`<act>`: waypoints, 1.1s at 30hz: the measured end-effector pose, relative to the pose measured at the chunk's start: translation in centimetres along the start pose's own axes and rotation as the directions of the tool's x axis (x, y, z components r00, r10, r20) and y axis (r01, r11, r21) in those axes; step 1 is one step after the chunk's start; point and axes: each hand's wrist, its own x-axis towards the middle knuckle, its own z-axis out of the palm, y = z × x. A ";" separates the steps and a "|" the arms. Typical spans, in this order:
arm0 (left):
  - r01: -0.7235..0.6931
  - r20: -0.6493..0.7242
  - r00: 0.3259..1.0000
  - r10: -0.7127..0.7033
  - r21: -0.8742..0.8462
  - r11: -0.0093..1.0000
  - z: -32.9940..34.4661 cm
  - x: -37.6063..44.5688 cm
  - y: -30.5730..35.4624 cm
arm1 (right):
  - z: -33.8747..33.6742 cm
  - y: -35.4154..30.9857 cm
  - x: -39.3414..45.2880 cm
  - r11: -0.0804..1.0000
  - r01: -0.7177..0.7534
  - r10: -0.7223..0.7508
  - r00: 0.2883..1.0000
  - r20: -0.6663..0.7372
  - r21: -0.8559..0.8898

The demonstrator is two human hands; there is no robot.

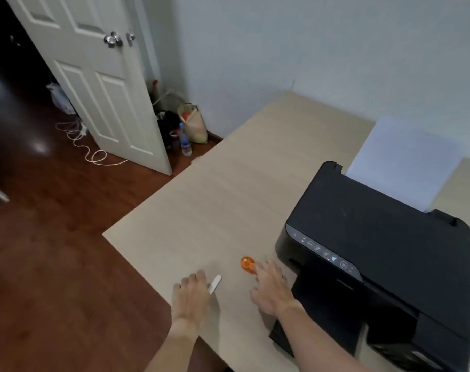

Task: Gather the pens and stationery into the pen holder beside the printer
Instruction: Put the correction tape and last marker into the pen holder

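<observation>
A small orange tape dispenser [247, 263] lies on the beige desk [228, 183], just left of the black printer [384, 259]. My right hand [272, 288] hovers palm down over the desk with its fingertips touching or nearly touching the orange item. A short white stick-like piece of stationery [215, 284] lies beside my left hand [192, 294], which is palm down with fingers slightly curled, its fingertips against the white piece's near end. No pen holder is in view.
White paper [405, 162] stands in the printer's rear feed. The desk's left edge drops to a dark wooden floor [54, 251]. A white door [99, 84], a cable, a water bottle [185, 140] and bags sit beyond the desk's far left corner.
</observation>
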 end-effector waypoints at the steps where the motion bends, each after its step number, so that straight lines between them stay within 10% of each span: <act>1: 0.020 0.040 0.999 -0.020 -0.004 1.000 0.7 -0.2 -0.2 | 0.3 -0.3 0.3 1.000 0.002 -0.002 0.998 0.057 0.001; 7: 0.164 0.230 0.967 -0.110 -0.228 0.960 2.1 0.8 0.4 | 2.4 -1.0 2.3 0.994 0.008 0.015 0.978 0.209 -0.112; 11: 0.192 0.275 0.955 -0.108 -0.299 0.935 1.5 1.4 0.5 | 3.4 -0.7 2.4 0.973 0.049 -0.040 0.998 0.044 -0.225; 24: -0.183 -0.079 0.983 0.165 -0.376 0.908 -2.1 4.4 4.0 | -1.9 0.2 0.8 0.982 0.157 -0.127 0.960 -0.248 0.104; 33: -0.599 -0.196 0.798 0.570 -0.359 0.715 -2.7 5.2 8.6 | -2.9 4.4 -3.4 0.961 0.162 -0.046 0.892 -0.449 0.223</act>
